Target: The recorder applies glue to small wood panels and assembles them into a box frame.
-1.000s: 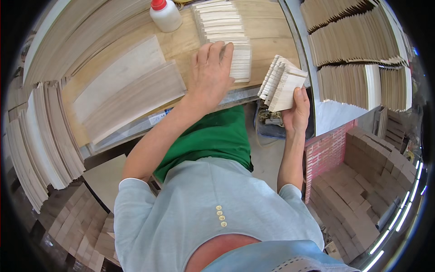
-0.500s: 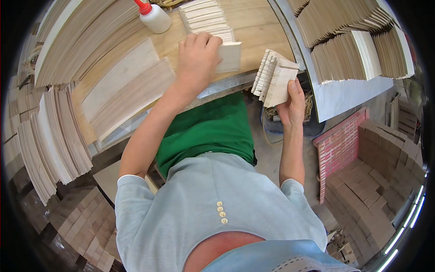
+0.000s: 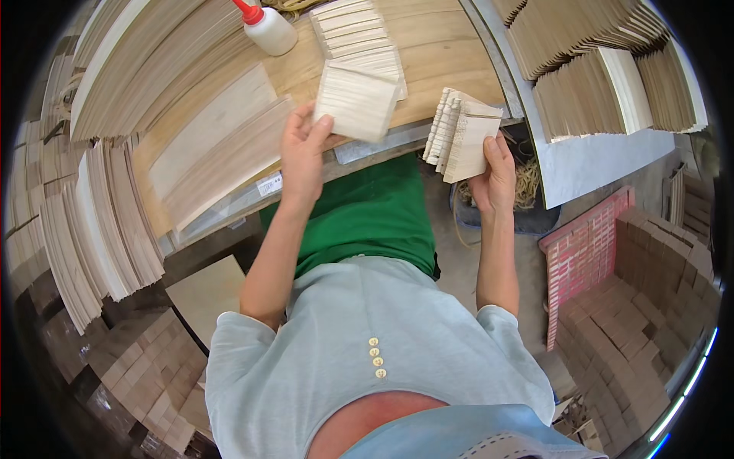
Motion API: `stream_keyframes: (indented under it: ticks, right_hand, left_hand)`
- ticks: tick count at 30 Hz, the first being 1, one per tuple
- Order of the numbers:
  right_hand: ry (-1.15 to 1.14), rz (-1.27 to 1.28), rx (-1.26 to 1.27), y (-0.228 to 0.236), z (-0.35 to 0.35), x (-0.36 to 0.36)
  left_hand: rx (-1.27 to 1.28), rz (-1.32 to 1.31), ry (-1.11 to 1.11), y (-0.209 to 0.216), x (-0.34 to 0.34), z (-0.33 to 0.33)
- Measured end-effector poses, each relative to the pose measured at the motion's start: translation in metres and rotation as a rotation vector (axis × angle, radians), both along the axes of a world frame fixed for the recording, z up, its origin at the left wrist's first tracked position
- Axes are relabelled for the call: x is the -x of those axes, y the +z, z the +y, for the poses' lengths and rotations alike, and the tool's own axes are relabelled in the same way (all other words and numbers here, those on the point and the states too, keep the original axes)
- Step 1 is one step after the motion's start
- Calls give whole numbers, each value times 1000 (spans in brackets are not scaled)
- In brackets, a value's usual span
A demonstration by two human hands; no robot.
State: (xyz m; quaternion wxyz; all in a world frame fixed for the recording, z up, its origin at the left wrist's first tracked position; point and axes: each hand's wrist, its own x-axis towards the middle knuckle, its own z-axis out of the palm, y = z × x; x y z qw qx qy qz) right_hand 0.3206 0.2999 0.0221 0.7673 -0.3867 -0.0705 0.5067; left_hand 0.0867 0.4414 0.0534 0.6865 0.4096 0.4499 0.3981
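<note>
My left hand (image 3: 304, 149) pinches a thin, square, pale wood piece (image 3: 358, 103) at its left edge, thumb on top. The piece is held tilted over the table's near edge and partly covers a row of overlapping wood pieces (image 3: 353, 34) lying on the table. In my right hand (image 3: 493, 176), off to the right, is a small stack of similar wood pieces (image 3: 470, 138) with rough, uneven edges, fanned slightly apart; the thumb presses on the nearest face.
A white bottle with a red nozzle (image 3: 271, 32) stands on the wooden table (image 3: 436, 46). Long thin boards (image 3: 222, 153) lie at left, beside tall board stacks (image 3: 153, 69). At right are a metal-topped table (image 3: 592, 168) with stacked pieces and a red crate (image 3: 585, 252).
My left hand has turned over and drawn back toward me, bringing the wood piece up off the row, with its broad face now showing. My right hand keeps its stack nearly still.
</note>
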Motion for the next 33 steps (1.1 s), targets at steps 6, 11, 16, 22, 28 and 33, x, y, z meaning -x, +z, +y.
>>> stream_keyframes:
  ticks: [6, 11, 16, 22, 28, 33]
  right_hand:
    - [11, -39, 16, 1, 7, 3]
    - [33, -44, 31, 4, 12, 6]
    - [71, -8, 42, 5, 17, 8]
    - [90, 21, 63, 3, 19, 11]
    - [129, 33, 82, 5, 25, 20]
    - [98, -64, 100, 8, 24, 27]
  left_hand:
    - [1, -30, 18, -21, -18, -10]
    - [20, 50, -18, -21, -24, -6]
    - [-147, 405, -54, -16, -20, -2]
    - [-429, 704, -88, 8, -10, -11]
    - [-190, 18, -493, 20, -29, -36]
    - [-69, -154, -551, 21, -39, -33]
